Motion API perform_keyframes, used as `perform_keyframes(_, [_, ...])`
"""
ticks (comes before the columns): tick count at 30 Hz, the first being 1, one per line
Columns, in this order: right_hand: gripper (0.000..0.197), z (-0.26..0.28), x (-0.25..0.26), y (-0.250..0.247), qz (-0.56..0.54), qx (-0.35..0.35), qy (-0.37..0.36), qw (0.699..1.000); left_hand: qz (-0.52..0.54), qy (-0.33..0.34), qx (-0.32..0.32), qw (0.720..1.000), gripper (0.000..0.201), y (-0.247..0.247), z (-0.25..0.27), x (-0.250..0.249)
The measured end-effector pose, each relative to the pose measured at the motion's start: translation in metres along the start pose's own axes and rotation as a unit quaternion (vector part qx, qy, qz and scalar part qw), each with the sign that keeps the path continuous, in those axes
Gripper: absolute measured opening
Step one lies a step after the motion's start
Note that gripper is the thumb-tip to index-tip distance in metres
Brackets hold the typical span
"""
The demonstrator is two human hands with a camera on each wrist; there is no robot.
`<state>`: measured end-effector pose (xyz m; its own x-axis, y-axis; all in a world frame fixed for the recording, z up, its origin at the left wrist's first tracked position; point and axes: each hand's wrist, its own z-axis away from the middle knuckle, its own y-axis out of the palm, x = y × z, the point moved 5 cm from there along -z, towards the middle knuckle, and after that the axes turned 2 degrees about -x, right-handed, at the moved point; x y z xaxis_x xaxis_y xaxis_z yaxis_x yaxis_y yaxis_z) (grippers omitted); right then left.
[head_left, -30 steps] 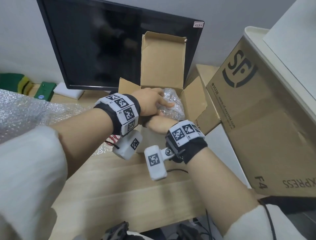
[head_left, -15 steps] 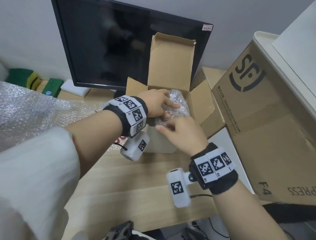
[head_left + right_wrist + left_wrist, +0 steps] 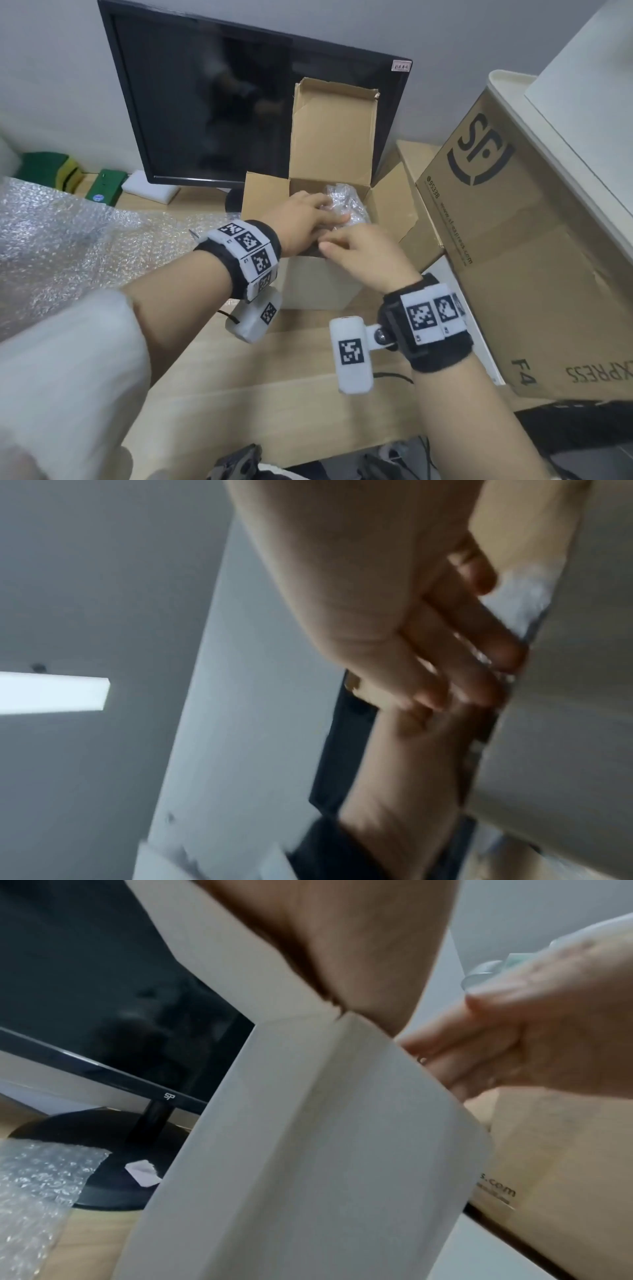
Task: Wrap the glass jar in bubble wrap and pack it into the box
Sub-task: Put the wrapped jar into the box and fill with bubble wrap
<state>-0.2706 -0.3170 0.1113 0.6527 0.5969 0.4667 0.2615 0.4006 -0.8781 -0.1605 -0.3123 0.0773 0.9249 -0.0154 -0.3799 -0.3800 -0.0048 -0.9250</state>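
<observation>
Pale wooden desk (image 3: 260, 383) runs under the whole head view, with a grey wall behind it. Toward its far edge stands a dark monitor (image 3: 239, 113), and in front of that sits a small box (image 3: 322, 287), white outside and brown inside, with its flaps raised. Inside the box sits the glass jar (image 3: 346, 202), bundled in clear bubble wrap. The left hand (image 3: 301, 222) reaches into the box from the left, its fingers laid over the wrapped jar and bent round its top. The right hand (image 3: 363, 253) hovers at the box's near rim, fingers loosely extended toward the left hand and holding nothing visible. A loose sheet of bubble wrap (image 3: 61, 240) covers the desk's left side. A large shipping carton (image 3: 534, 260) lies tilted along the right edge. Green items (image 3: 102, 186) and a white block (image 3: 150, 186) lie at the far left.

From the left wrist, the box (image 3: 308, 1150) fills the middle, its white wall and a folded flap close to the lens. The left hand (image 3: 534, 1031) shows at right, with clear wrap at its fingertips. The monitor (image 3: 103, 988) and its round base are at left, beside bubble wrap (image 3: 37, 1183).

From the right wrist, the picture is blurred. The right hand (image 3: 394, 615) has its fingers nearly straight, their tips close to the left hand (image 3: 411, 764) and the box wall (image 3: 565, 723). A ceiling light (image 3: 51, 693) glows at left.
</observation>
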Motion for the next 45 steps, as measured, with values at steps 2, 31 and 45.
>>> perform_keyframes(2, [0.018, 0.022, -0.020, -0.037, -0.152, -0.279, 0.019, 0.948, -0.002, 0.007, -0.014, 1.000, 0.039, 0.003, 0.003, -0.001])
perform_keyframes(31, [0.015, -0.038, -0.057, -0.028, -0.127, -0.158, 0.047, 0.978, -0.089, -0.061, -0.057, 0.993, 0.048, 0.002, 0.016, -0.030])
perform_keyframes(45, [0.079, -0.167, -0.010, -0.092, 0.145, -0.176, 0.001, 0.974, -0.076, -0.071, -0.046, 0.994, 0.046, 0.001, 0.018, -0.028])
